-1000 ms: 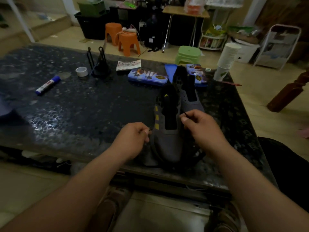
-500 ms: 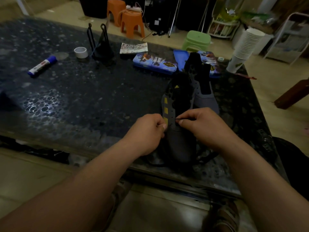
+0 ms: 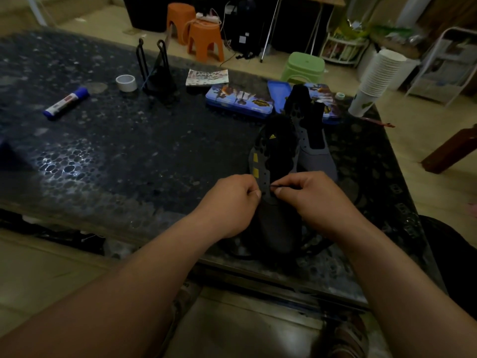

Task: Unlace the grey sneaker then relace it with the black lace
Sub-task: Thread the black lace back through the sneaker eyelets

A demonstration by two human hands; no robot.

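the grey sneaker [image 3: 277, 223] sits near the front edge of the counter [image 3: 129, 156]. the right hand [image 3: 317, 200] has a tight grip on the black lace [image 3: 276, 187] tip, right by a hole. the left hand [image 3: 229, 202] is curled at the shoe's side, and i cannot tell what its grip holds. in this dim light the tip may miss the hole.

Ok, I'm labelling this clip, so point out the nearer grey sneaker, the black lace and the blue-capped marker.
grey sneaker [image 3: 277, 223]: head view, on its toe.
black lace [image 3: 278, 187]: head view, on the short end over the eyelets.
blue-capped marker [image 3: 64, 102]: head view, on its white barrel.
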